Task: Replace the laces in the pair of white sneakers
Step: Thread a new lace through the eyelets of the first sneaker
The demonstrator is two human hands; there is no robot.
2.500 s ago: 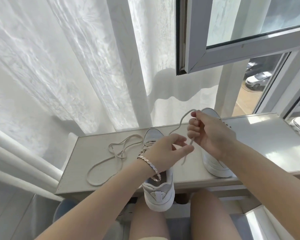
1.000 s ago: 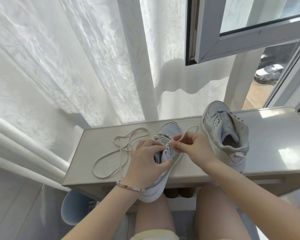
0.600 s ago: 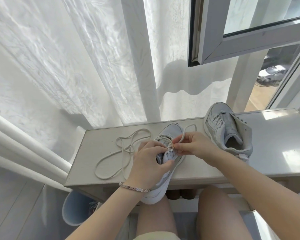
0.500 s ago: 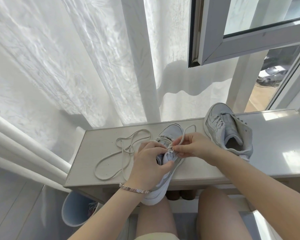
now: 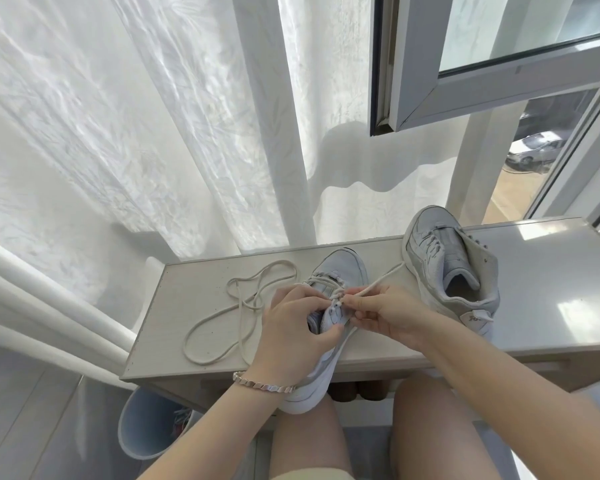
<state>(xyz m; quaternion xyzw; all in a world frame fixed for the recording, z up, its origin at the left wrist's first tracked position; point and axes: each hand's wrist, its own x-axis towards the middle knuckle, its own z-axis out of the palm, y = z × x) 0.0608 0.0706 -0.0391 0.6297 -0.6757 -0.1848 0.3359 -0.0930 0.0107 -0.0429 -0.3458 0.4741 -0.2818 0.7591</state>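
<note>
One white sneaker (image 5: 340, 271) lies on the narrow table (image 5: 194, 299) with its heel hanging over the front edge above my knees. My left hand (image 5: 291, 334) grips its tongue and upper. My right hand (image 5: 385, 313) pinches the cream lace (image 5: 381, 280) right at an eyelet near the top of the lacing. The lace's other length (image 5: 222, 313) lies in loose loops on the table to the left. The second white sneaker (image 5: 444, 265) stands to the right, laced at the toe, its opening toward me.
Sheer white curtains (image 5: 153, 133) hang behind the table. An open window frame (image 5: 465, 81) juts out above the right side. A pale blue bin (image 5: 146, 427) stands on the floor under the table's left end. My bare knees sit under the front edge.
2.5 s ago my right hand held the lace pulled up high. It has since come down to the eyelets and stays there, both hands nearly still over the last second.
</note>
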